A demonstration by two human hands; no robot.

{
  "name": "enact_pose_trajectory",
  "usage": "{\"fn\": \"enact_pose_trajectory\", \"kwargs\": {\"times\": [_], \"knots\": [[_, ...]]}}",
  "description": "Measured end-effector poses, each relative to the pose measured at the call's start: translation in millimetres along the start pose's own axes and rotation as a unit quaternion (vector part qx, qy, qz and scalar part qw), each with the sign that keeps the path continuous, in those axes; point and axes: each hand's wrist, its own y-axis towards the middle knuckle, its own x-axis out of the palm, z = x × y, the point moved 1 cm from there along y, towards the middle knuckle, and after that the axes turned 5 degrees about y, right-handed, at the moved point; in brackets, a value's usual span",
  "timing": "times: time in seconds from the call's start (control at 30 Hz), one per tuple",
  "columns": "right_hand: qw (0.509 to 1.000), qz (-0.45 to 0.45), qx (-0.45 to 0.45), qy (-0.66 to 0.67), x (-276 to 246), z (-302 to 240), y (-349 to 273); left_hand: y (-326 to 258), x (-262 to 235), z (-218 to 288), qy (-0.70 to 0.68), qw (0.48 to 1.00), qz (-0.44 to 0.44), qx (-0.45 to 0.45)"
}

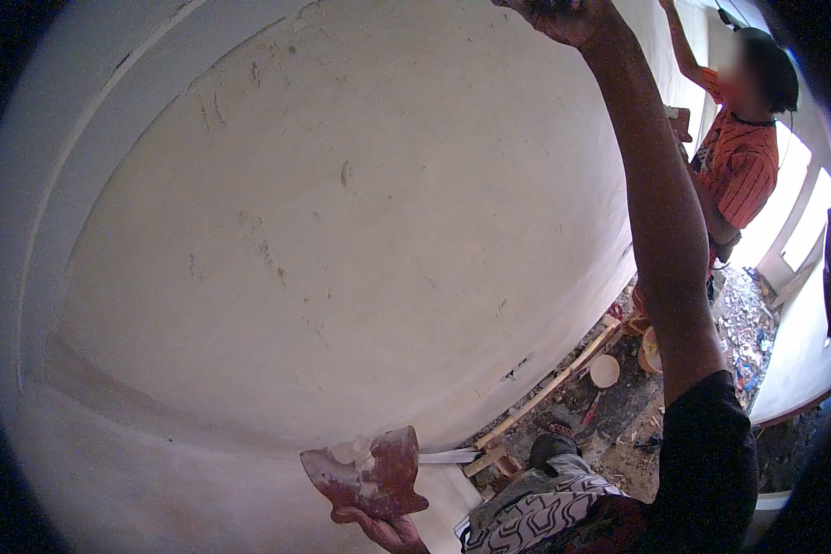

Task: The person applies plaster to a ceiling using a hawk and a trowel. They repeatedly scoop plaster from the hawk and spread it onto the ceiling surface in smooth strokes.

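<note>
A pale plastered wall (342, 231) fills most of the view. My left hand (383, 528) is low at the bottom edge and grips a reddish, rusty flat plate (369, 471) that carries a lump of white putty. A metal blade (448, 456) sticks out from behind the plate to the right. My right arm reaches straight up along the wall, and my right hand (563, 17) is at the top edge, pressed against the plaster. What it holds is cut off by the frame.
Another person in an orange striped shirt (739, 166) works at the wall to the right, one arm raised. Below lie a wooden strip (545, 392), a pale bowl (604, 371), rubble and debris on the floor (748, 323). A bright opening (794, 212) is at far right.
</note>
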Motion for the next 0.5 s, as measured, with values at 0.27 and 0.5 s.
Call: {"fn": "enact_pose_trajectory", "kwargs": {"times": [0.27,0.5], "knots": [[0.984,0.169,-0.041,-0.047,32,61,-45,-7,-8,4,-0.022,0.999,0.044,0.019],[0.968,0.168,-0.186,0.024,57,116,-44,-8,-7,7,0.016,0.999,-0.040,0.008]]}}
